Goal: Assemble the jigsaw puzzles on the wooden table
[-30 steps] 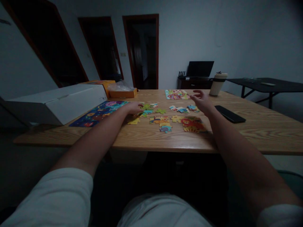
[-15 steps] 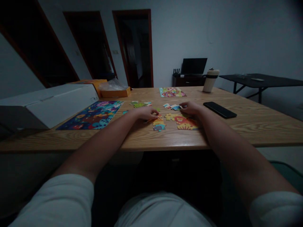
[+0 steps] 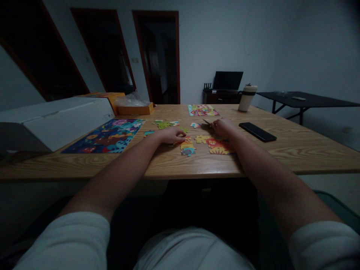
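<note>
- Change: right hand (image 3: 224, 128) has raised a puzzle piece (image 3: 206, 122); half a second ago those fingers were down at the loose pieces. It is held tilted over the tabletop, its upper side too dark to read.
- Right hand's state: thumb and fingertips closed on that piece.
- Left hand (image 3: 172, 135): about where it was half a second ago, beside the orange-and-blue joined patch (image 3: 188, 151); a second ago it was farther left, over the green pieces (image 3: 164, 125). Thumb and fingertips near each other; cannot tell whether they pinch anything.
- Meaning, my judgement: one piece is out of the loose group, while the left hand stays by joined work.
- Red-and-yellow patch (image 3: 219, 145) lies below the right hand, a yellow section (image 3: 200, 139) joining its left side. A pale red-and-blue piece (image 3: 195, 125) sits just left of the lifted one.
- Surface: wood-grain table (image 3: 306, 152). Dark blue picture sheet (image 3: 108, 135) at left, by a long white box (image 3: 67, 119); orange tray (image 3: 135, 110) with clear plastic (image 3: 132, 99) behind. Pink picture sheet (image 3: 203, 110) at far side; black phone (image 3: 257, 131) and pale lidded cup (image 3: 248, 98) to the right.
- Room: dim, pale walls, dark doorways. Black screen (image 3: 228, 80) on a low cabinet (image 3: 221, 98); black folding table (image 3: 315, 99) off right.
</note>
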`<action>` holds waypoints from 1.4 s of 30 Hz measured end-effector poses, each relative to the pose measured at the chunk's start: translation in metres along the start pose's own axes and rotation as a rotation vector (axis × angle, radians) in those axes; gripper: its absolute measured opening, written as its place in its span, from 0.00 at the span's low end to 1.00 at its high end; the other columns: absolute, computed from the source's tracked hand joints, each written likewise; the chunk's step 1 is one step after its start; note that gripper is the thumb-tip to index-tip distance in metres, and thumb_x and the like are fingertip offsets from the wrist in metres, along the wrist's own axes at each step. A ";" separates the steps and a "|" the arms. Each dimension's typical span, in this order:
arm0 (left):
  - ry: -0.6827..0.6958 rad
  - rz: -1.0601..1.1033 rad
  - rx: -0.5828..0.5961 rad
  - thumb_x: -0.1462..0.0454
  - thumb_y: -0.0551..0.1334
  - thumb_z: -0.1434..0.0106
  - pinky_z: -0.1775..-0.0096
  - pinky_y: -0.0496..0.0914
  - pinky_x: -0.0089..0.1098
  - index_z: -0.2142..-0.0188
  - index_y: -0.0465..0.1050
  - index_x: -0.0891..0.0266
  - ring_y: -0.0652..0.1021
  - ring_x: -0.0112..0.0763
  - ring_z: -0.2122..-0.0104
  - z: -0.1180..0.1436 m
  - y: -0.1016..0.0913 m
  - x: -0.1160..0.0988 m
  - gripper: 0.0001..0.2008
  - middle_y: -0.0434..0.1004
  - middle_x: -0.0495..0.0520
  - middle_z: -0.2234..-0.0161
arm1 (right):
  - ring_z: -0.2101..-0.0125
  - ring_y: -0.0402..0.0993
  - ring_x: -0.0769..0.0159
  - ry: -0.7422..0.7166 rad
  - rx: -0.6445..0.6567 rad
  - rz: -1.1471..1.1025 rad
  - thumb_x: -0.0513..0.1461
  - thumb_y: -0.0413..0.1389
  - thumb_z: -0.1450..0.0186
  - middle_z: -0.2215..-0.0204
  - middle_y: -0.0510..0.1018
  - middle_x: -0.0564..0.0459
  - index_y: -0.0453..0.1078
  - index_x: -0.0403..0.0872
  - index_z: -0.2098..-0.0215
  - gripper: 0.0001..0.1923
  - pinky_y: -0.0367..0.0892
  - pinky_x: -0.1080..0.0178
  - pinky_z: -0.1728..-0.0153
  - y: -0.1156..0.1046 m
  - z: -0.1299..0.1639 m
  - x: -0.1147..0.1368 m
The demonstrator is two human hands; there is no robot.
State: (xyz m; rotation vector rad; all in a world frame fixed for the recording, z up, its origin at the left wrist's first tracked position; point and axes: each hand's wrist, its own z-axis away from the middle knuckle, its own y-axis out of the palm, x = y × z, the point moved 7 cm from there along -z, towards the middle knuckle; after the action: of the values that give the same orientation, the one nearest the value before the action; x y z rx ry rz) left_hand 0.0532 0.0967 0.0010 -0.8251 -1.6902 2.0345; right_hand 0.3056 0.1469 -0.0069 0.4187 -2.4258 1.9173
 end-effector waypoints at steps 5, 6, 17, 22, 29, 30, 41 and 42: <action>0.013 -0.013 0.016 0.48 0.55 0.36 0.51 0.65 0.31 0.41 0.70 0.59 0.75 0.38 0.52 -0.001 0.001 0.000 0.28 0.76 0.57 0.47 | 0.67 0.72 0.61 -0.005 -0.092 0.010 0.43 0.42 0.28 0.64 0.81 0.43 0.76 0.42 0.63 0.22 0.63 0.62 0.65 -0.012 0.007 -0.006; 0.017 -0.018 0.017 0.48 0.55 0.36 0.52 0.65 0.31 0.42 0.70 0.60 0.75 0.38 0.52 -0.001 0.002 0.000 0.29 0.76 0.57 0.47 | 0.69 0.72 0.62 0.002 -0.102 -0.028 0.42 0.41 0.28 0.65 0.81 0.44 0.76 0.42 0.63 0.22 0.62 0.63 0.67 -0.013 0.008 -0.006; 0.028 -0.023 0.014 0.48 0.55 0.36 0.52 0.66 0.30 0.41 0.70 0.58 0.75 0.37 0.52 -0.002 0.003 0.001 0.28 0.76 0.57 0.47 | 0.61 0.76 0.53 0.163 -0.290 -0.014 0.47 0.42 0.28 0.59 0.80 0.39 0.77 0.44 0.55 0.24 0.64 0.59 0.63 -0.039 0.023 -0.020; 0.021 -0.010 -0.006 0.48 0.57 0.37 0.48 0.64 0.32 0.42 0.71 0.58 0.74 0.40 0.48 0.002 -0.005 0.002 0.28 0.74 0.57 0.45 | 0.57 0.75 0.48 0.034 -0.077 0.053 0.47 0.56 0.37 0.58 0.81 0.41 0.79 0.48 0.61 0.15 0.66 0.54 0.56 -0.020 0.019 0.001; -0.173 0.018 -0.273 0.49 0.57 0.35 0.48 0.66 0.33 0.43 0.71 0.58 0.74 0.41 0.48 0.022 -0.053 0.052 0.26 0.73 0.56 0.44 | 0.59 0.76 0.59 0.175 -0.205 -0.340 0.37 0.55 0.36 0.54 0.79 0.40 0.74 0.40 0.49 0.18 0.69 0.63 0.60 -0.044 0.009 -0.047; -0.193 0.017 -0.274 0.49 0.57 0.35 0.49 0.66 0.33 0.43 0.71 0.59 0.75 0.40 0.48 0.023 -0.055 0.058 0.26 0.74 0.56 0.44 | 0.59 0.77 0.59 0.231 -0.203 -0.342 0.36 0.56 0.37 0.54 0.79 0.39 0.73 0.38 0.48 0.19 0.69 0.63 0.61 -0.045 0.009 -0.060; -0.171 0.008 -0.198 0.51 0.58 0.36 0.48 0.66 0.32 0.44 0.72 0.57 0.75 0.38 0.48 0.018 -0.042 0.050 0.25 0.75 0.55 0.45 | 0.68 0.76 0.59 0.204 0.156 -0.118 0.52 0.60 0.39 0.68 0.81 0.48 0.78 0.48 0.57 0.19 0.67 0.62 0.66 -0.005 0.021 -0.074; -0.173 0.005 -0.191 0.51 0.58 0.37 0.49 0.66 0.32 0.44 0.72 0.57 0.75 0.38 0.49 0.017 -0.041 0.052 0.25 0.75 0.55 0.45 | 0.70 0.74 0.60 0.201 0.163 -0.108 0.52 0.59 0.38 0.71 0.81 0.49 0.79 0.48 0.58 0.19 0.66 0.62 0.68 -0.005 0.022 -0.073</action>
State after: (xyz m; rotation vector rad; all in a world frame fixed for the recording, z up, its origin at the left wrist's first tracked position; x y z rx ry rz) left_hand -0.0012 0.1244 0.0322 -0.7298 -2.0042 2.0211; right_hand 0.3807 0.1388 -0.0206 0.3351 -2.0898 2.0109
